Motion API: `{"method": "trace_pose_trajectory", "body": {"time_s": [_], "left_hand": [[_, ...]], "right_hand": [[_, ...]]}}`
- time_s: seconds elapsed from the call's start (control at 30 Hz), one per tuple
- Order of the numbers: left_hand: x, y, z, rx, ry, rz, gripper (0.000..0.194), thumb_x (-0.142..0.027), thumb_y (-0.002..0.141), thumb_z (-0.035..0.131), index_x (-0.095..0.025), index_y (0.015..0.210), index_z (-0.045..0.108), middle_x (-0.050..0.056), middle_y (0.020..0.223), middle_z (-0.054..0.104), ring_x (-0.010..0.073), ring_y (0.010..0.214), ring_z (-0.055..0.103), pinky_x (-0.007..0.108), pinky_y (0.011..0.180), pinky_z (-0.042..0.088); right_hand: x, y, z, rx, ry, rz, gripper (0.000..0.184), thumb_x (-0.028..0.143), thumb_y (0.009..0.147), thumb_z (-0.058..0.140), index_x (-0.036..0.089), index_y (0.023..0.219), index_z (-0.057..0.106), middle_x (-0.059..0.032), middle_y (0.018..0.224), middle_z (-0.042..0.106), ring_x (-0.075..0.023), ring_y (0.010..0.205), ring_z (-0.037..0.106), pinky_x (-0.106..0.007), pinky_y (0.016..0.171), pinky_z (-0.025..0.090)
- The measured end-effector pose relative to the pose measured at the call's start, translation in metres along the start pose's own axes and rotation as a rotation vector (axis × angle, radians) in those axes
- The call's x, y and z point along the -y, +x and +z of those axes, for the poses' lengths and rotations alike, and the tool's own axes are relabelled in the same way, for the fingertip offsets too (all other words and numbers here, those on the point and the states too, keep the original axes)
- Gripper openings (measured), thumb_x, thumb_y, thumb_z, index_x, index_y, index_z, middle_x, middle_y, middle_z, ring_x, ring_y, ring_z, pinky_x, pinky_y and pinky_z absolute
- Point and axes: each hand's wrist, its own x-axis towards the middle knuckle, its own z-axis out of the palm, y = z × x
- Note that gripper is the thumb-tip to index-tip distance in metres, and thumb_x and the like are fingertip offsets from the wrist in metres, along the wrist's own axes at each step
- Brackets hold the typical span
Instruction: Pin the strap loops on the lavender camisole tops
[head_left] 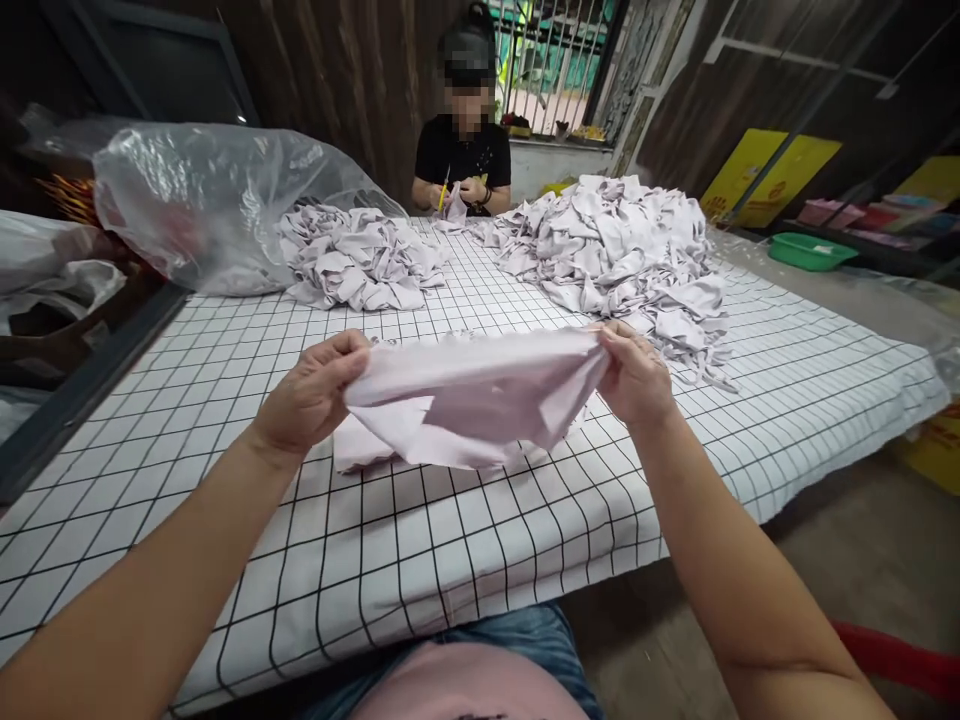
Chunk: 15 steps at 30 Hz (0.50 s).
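Observation:
A pale pink piece of fabric (480, 395) is stretched sideways above the near part of the table. My left hand (311, 390) pinches its left end, fingers closed. At the opposite end, my right hand (634, 370) grips the upper corner between thumb and fingers. The upper edge runs nearly straight between the hands, while the lower part sags in loose folds. Beneath it, more pale fabric (358, 445) lies on the checked tablecloth (300, 560), mostly covered by the held piece.
Across the table, a person (465, 150) handles fabric beside a yellow tool. Crumpled pale pieces form a small pile (364, 260) and a larger pile (615, 245). A clear plastic bag (202, 200) bulges at the left. One green basin (810, 252) stands at the right.

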Motion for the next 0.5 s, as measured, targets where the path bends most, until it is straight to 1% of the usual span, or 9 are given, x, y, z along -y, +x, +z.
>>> {"method": "trace_pose_trajectory", "body": {"time_s": [0.07, 0.13, 0.23, 0.3, 0.33, 0.37, 0.4, 0.43, 0.5], "left_hand": [[-0.001, 0.000, -0.004, -0.119, -0.101, 0.029, 0.030, -0.037, 0.078, 0.065, -0.019, 0.068, 0.044, -0.005, 0.054, 0.036, 0.0078, 0.046, 0.034, 0.019, 0.045, 0.030], [-0.001, -0.002, -0.005, -0.168, -0.143, 0.021, 0.032, -0.038, 0.077, 0.065, -0.019, 0.066, 0.041, -0.004, 0.056, 0.035, 0.0081, 0.048, 0.034, 0.020, 0.045, 0.030], [0.001, -0.009, -0.013, -0.166, -0.177, -0.024, 0.034, -0.037, 0.077, 0.066, -0.019, 0.063, 0.041, -0.004, 0.057, 0.036, 0.0080, 0.049, 0.036, 0.020, 0.046, 0.032], [0.002, -0.016, -0.023, -0.161, -0.144, -0.055, 0.033, -0.036, 0.076, 0.067, -0.019, 0.062, 0.043, -0.004, 0.054, 0.035, 0.0076, 0.047, 0.034, 0.020, 0.045, 0.029], [0.001, -0.020, -0.029, -0.151, -0.103, -0.075, 0.032, -0.037, 0.076, 0.067, -0.019, 0.062, 0.044, -0.004, 0.053, 0.036, 0.0076, 0.046, 0.032, 0.020, 0.044, 0.028], [0.000, -0.025, -0.035, -0.127, -0.041, -0.104, 0.032, -0.038, 0.076, 0.066, -0.018, 0.061, 0.046, -0.004, 0.052, 0.037, 0.0078, 0.045, 0.033, 0.020, 0.043, 0.027], [-0.001, -0.030, -0.040, -0.083, 0.040, -0.140, 0.032, -0.040, 0.076, 0.066, -0.018, 0.060, 0.049, -0.003, 0.051, 0.039, 0.0084, 0.045, 0.034, 0.020, 0.044, 0.028], [-0.002, -0.036, -0.045, -0.014, 0.134, -0.183, 0.033, -0.041, 0.075, 0.067, -0.018, 0.058, 0.051, -0.002, 0.052, 0.043, 0.0092, 0.046, 0.037, 0.021, 0.044, 0.029], [-0.004, -0.050, -0.049, 0.200, 0.331, -0.285, 0.034, -0.039, 0.075, 0.068, -0.017, 0.053, 0.056, 0.001, 0.054, 0.051, 0.0118, 0.049, 0.045, 0.023, 0.048, 0.036]], "right_hand": [[0.000, 0.004, 0.008, -0.076, 0.101, 0.027, 0.033, 0.041, 0.085, 0.053, 0.023, 0.067, 0.033, 0.0018, 0.065, 0.038, -0.0135, 0.056, 0.038, -0.028, 0.054, 0.034], [0.000, 0.006, 0.020, -0.105, 0.115, 0.029, 0.040, 0.048, 0.084, 0.055, 0.023, 0.066, 0.029, 0.0028, 0.062, 0.031, -0.0135, 0.055, 0.036, -0.028, 0.053, 0.033], [0.000, 0.006, 0.033, -0.080, 0.089, 0.056, 0.041, 0.058, 0.084, 0.051, 0.024, 0.070, 0.034, 0.0019, 0.063, 0.035, -0.0155, 0.059, 0.041, -0.029, 0.055, 0.038], [0.000, 0.004, 0.034, -0.031, 0.119, 0.082, 0.041, 0.060, 0.085, 0.049, 0.024, 0.070, 0.038, 0.0019, 0.063, 0.037, -0.0155, 0.058, 0.042, -0.030, 0.055, 0.038], [0.001, 0.002, 0.033, 0.014, 0.145, 0.088, 0.042, 0.060, 0.086, 0.049, 0.024, 0.069, 0.040, 0.0018, 0.062, 0.038, -0.0151, 0.057, 0.041, -0.030, 0.055, 0.038], [0.002, -0.001, 0.032, 0.081, 0.163, 0.082, 0.043, 0.060, 0.086, 0.050, 0.023, 0.066, 0.041, 0.0015, 0.062, 0.039, -0.0149, 0.057, 0.041, -0.030, 0.055, 0.038], [0.003, -0.005, 0.030, 0.186, 0.158, 0.068, 0.044, 0.059, 0.086, 0.051, 0.023, 0.063, 0.043, 0.0009, 0.063, 0.041, -0.0149, 0.058, 0.041, -0.030, 0.056, 0.039], [0.005, -0.011, 0.029, 0.335, 0.121, 0.050, 0.045, 0.057, 0.087, 0.052, 0.022, 0.059, 0.045, 0.0002, 0.063, 0.043, -0.0152, 0.060, 0.043, -0.031, 0.059, 0.040], [0.011, -0.026, 0.030, 0.713, -0.048, 0.012, 0.046, 0.052, 0.088, 0.054, 0.021, 0.054, 0.050, -0.0007, 0.063, 0.048, -0.0159, 0.066, 0.046, -0.034, 0.069, 0.043]]}}
